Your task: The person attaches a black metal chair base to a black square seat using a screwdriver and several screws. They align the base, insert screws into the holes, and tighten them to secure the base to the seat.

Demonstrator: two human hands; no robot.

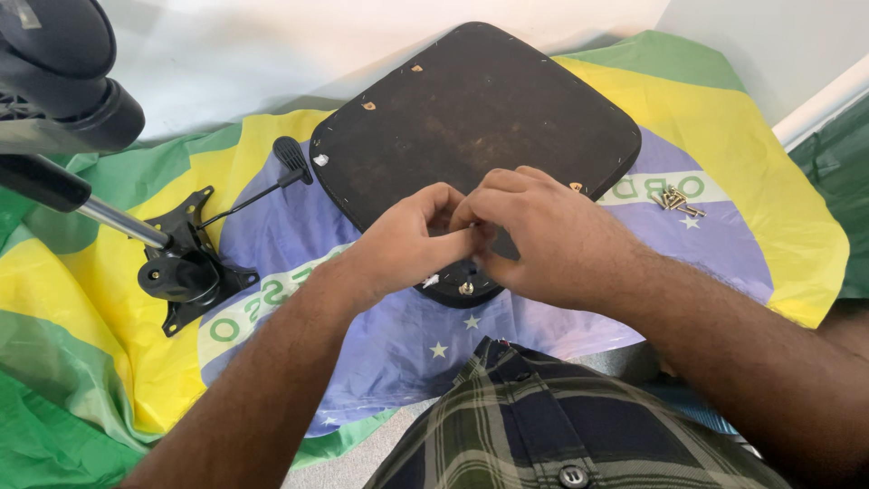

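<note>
A dark square chair seat (471, 118) lies underside up on a green, yellow and blue flag cloth (769, 217). My left hand (407, 240) and my right hand (543, 235) meet over the seat's near edge, fingertips pinched together on something small that stays hidden between them. Just below them a screw (466, 289) sits in the seat's near corner. Both forearms reach in from the bottom of the view.
A black chair mechanism with lever (195, 263) and a silver gas cylinder (118, 222) lies at left. The chair base (59, 81) is at top left. Several loose screws (674, 201) rest on the cloth at right. A plaid garment (543, 426) is at the bottom.
</note>
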